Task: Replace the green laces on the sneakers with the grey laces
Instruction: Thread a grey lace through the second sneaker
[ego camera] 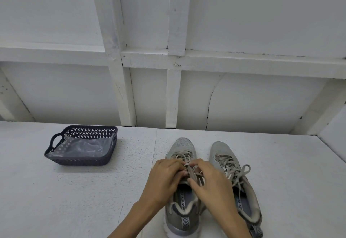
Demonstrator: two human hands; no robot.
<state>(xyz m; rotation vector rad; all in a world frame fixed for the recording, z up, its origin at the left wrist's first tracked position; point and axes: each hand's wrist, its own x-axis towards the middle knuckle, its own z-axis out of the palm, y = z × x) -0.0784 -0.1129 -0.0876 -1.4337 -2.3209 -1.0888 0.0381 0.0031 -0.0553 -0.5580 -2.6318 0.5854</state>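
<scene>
Two grey sneakers stand side by side on the white table, toes pointing away from me. Both of my hands work at the top of the left sneaker [180, 148]. My left hand [164, 178] and my right hand [207, 178] each pinch the lace [192, 174] over its tongue, fingers curled. The lace colour there reads as greyish-olive. The right sneaker [222, 153] carries a lace of the same shade tied in a bow [241, 172], untouched.
A dark perforated plastic basket [56, 138] with a clear plastic bag inside sits at the table's left. A white panelled wall rises behind the table's far edge.
</scene>
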